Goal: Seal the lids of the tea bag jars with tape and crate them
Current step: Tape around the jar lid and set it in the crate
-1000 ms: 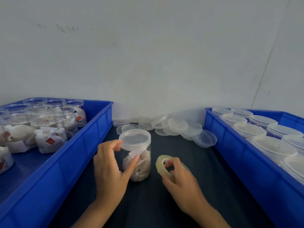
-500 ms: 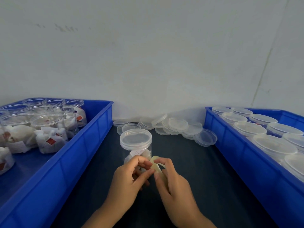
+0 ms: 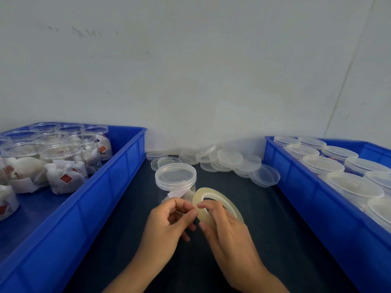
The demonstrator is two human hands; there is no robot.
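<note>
Hands hide the jar's lower body; crates run off-frame.

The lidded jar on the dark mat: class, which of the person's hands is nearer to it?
Left. The left hand sits just in front of the jar, overlapping its lower part in view. The right hand is further right, holding the tape roll.

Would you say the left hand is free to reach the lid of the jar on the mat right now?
Probably yes. The jar's lid stands bare just beyond the left hand, with nothing between them. That hand is pinching at the tape roll, gripped by the right hand, so it must let go first.
</note>
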